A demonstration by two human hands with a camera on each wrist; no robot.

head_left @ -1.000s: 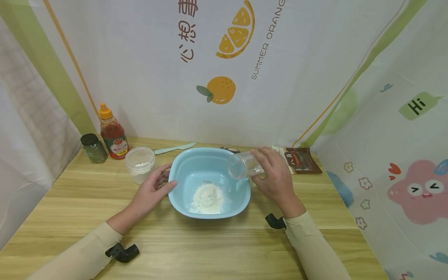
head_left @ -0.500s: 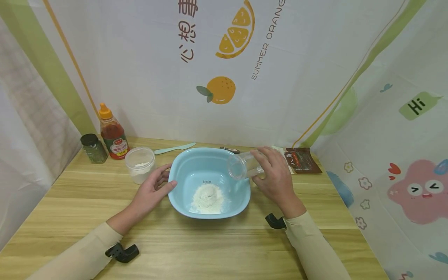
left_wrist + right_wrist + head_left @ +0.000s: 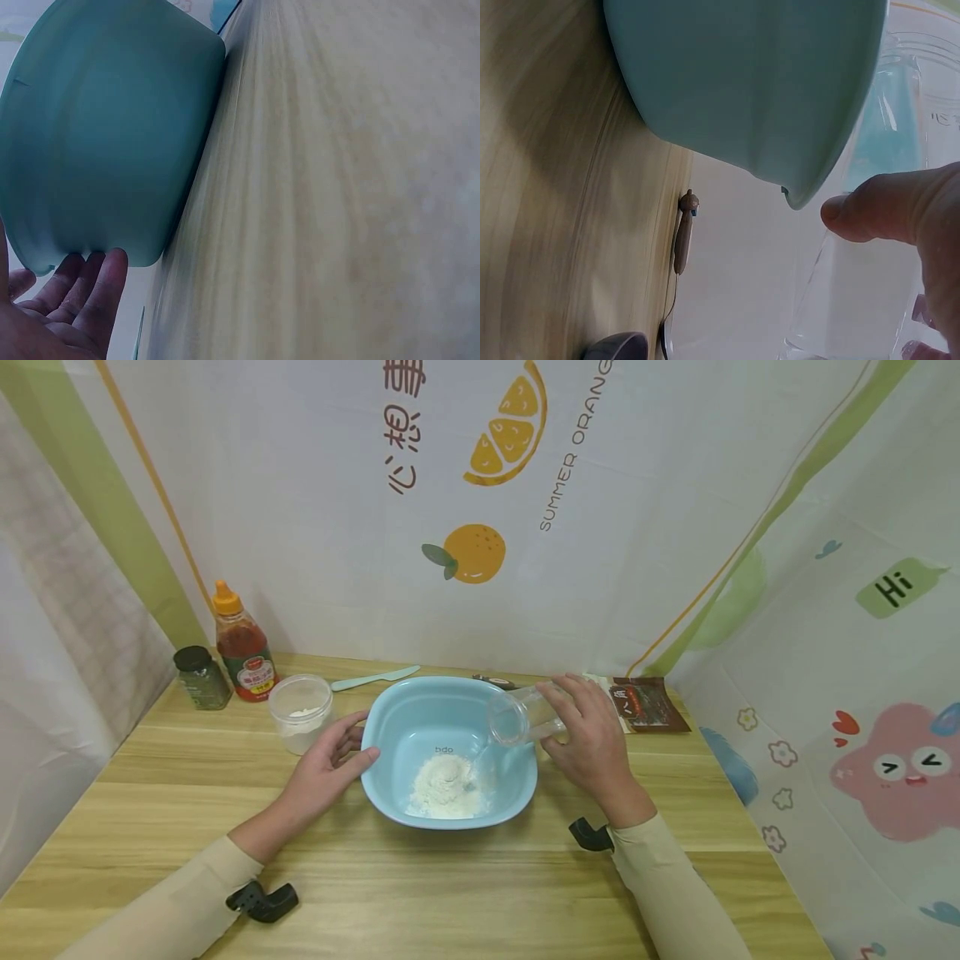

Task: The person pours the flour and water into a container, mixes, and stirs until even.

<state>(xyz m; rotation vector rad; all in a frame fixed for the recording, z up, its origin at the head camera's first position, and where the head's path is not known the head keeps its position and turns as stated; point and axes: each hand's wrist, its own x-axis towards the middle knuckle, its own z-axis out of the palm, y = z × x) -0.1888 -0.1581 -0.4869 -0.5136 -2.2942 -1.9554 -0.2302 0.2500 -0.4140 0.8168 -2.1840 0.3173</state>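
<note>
A light-blue basin [image 3: 397,718] sits mid-table with a mound of white powder [image 3: 442,785] in it. My left hand [image 3: 330,756] holds the basin's left side, thumb over the rim; in the left wrist view its fingertips [image 3: 112,262] touch the outer wall. My right hand [image 3: 592,739] grips a clear plastic jar [image 3: 536,714], tipped mouth-down-left over the basin's right rim. A thin clear stream [image 3: 482,750] runs from its mouth to the powder, where a small wet dent shows. In the right wrist view, the thumb lies along the see-through jar [image 3: 885,142].
Left of the basin stand a clear tub [image 3: 300,714] of white powder, a red sauce bottle [image 3: 246,652] and a dark-lidded jar [image 3: 201,678]. Behind lie a pale green knife [image 3: 375,678] and a brown-handled utensil [image 3: 682,232]. A brown packet [image 3: 648,703] lies at the back right.
A thin stream of liquid now falls from the jar, and a small dent has appeared on the powder's right side. Both hands and the basin have stayed in place.
</note>
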